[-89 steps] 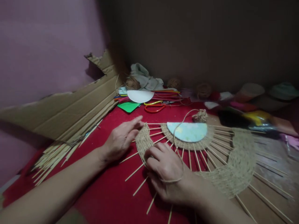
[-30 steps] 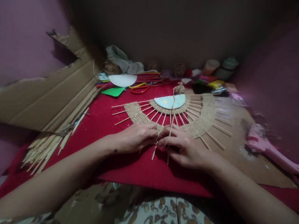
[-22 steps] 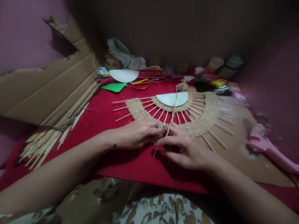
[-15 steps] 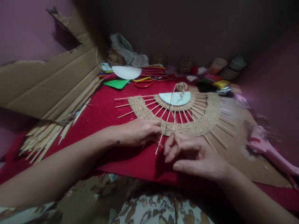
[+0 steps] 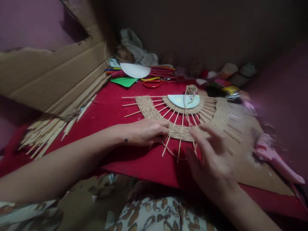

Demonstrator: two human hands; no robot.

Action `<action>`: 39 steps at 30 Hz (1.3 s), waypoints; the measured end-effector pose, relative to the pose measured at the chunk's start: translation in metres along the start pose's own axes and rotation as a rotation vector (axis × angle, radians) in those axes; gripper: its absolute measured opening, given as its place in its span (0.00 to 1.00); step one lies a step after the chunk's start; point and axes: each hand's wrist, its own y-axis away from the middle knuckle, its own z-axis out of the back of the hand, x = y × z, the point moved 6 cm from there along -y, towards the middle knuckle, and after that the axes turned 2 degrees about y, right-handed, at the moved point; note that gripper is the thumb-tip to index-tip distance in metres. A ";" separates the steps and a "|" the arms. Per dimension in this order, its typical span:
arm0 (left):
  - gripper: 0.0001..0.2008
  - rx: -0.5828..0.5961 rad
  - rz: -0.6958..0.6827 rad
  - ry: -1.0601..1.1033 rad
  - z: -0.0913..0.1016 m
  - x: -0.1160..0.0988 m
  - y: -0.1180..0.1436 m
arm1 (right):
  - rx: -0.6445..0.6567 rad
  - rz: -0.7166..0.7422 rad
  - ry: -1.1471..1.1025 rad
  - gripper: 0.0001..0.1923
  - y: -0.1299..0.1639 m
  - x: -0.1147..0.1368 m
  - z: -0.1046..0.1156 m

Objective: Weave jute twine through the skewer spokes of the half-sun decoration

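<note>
A half-round woven piece [image 5: 149, 109] of jute twine on radiating wooden sticks lies on a red cloth [image 5: 108, 109]. A pale blue half disc [image 5: 179, 100] sits at its centre. Behind the disc is a small ball of twine [image 5: 192, 89], and a strand runs from it down across the weave. My left hand [image 5: 146, 131] presses on the lower edge of the woven band, its fingers curled around a stick end. My right hand [image 5: 213, 160] is blurred and hovers over the lower right of the weave with its fingers spread. A loose loop of twine [image 5: 173, 154] lies under the stick ends beside it.
Torn cardboard [image 5: 48, 73] leans at the left with a pile of loose sticks [image 5: 45, 131] below it. Scissors [image 5: 151, 83], a white half disc [image 5: 134, 70], green paper [image 5: 124, 81] and small pots crowd the back. A pink glue gun [image 5: 271, 157] lies on a brown board at the right.
My right hand let go of the twine near my left hand, moved right over the weave and spread its fingers. My left hand stayed on the band. The view shifted slightly.
</note>
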 end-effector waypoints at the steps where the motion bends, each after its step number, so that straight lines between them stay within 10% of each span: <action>1: 0.07 0.002 -0.003 0.010 0.000 0.000 0.000 | 0.074 0.076 0.013 0.15 0.000 0.008 -0.007; 5: 0.06 0.016 0.025 0.032 -0.001 0.001 -0.001 | 0.303 0.171 0.096 0.08 0.006 0.021 -0.033; 16: 0.06 -0.002 -0.024 0.023 0.001 -0.003 0.000 | 0.241 0.342 -0.047 0.13 0.014 0.049 -0.029; 24: 0.09 0.007 -0.210 -0.450 -0.005 -0.022 0.002 | 0.234 0.429 -0.083 0.15 0.030 0.049 -0.028; 39: 0.11 0.052 -0.295 -0.712 -0.014 -0.032 -0.006 | 0.329 0.478 -0.071 0.16 0.027 0.043 -0.024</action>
